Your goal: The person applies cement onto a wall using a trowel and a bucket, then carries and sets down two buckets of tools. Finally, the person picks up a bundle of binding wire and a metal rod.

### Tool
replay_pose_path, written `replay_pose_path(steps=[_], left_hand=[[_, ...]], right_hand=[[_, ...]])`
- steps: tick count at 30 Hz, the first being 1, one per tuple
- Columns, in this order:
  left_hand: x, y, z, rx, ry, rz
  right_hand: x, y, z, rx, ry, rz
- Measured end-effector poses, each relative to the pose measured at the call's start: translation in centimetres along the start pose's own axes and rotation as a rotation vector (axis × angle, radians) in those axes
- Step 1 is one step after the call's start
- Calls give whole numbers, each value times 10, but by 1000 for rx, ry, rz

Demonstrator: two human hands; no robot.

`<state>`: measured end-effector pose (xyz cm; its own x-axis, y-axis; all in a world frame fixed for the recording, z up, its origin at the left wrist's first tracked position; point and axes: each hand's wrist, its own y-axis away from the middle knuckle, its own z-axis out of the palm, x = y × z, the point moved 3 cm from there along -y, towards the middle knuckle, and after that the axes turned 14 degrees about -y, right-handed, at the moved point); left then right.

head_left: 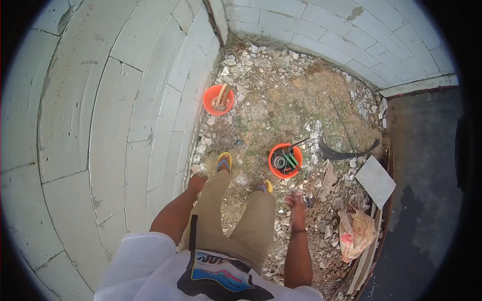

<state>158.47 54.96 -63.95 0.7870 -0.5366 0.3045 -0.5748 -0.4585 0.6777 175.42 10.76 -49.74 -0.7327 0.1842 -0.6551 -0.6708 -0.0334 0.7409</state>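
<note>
My left hand (197, 182) hangs beside my left thigh, near the block wall; its fingers are too small and dark to make out. On the other side, my right hand (296, 199) is held out past my right leg with its fingers bent, and what it holds, if anything, is hard to see. Just ahead of it stands an orange bucket (271, 165) with a grey roll (279, 162), green-handled tools (290, 160) and a dark rod inside. Farther off by the wall, a second orange bucket (208, 103) holds a tool with a wooden handle (221, 95).
Block walls (115, 120) rise at the left and back. Rubble (281, 236) covers the ground. At the right lie a pale square tile (376, 181), a plastic bag (357, 234), wooden strips (369, 256) and a dark curved strip (346, 154), beside a dark surface (427, 150).
</note>
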Motion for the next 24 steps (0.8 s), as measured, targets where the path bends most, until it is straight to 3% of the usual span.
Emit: replay_pose_path(steps=[3, 4, 5, 7, 9, 11, 12, 14, 17, 19, 21, 24], left_hand=[[15, -112, 1, -64, -133, -126], [11, -158, 13, -98, -316, 3], [19, -188, 12, -72, -278, -46], [49, -255, 14, -12, -202, -59], [67, -339, 36, -107, -178, -73], [81, -385, 46, -23, -358, 53], [81, -405, 55, 56, -362, 109], [85, -443, 66, -7, -427, 90], [80, -486, 91, -38, -557, 86], [81, -504, 103, -14, -623, 93], [73, -515, 115, -157, -596, -59], [66, -518, 125, -185, -695, -59]], right_hand=[[57, -78, 16, 146, 90, 67], [73, -108, 18, 204, 168, 59], [88, -138, 22, 205, 174, 77], [98, -204, 22, 229, 219, -267], [103, -268, 22, 330, 421, -281], [118, -304, 8, 289, 547, -340], [125, -314, 7, 288, 561, -317], [135, -327, 3, 273, 341, -202], [140, -340, -7, 157, 389, -83], [131, -339, 6, 199, 342, -104], [130, -340, 1, 190, 316, -32], [126, -344, -4, 201, 358, -1]])
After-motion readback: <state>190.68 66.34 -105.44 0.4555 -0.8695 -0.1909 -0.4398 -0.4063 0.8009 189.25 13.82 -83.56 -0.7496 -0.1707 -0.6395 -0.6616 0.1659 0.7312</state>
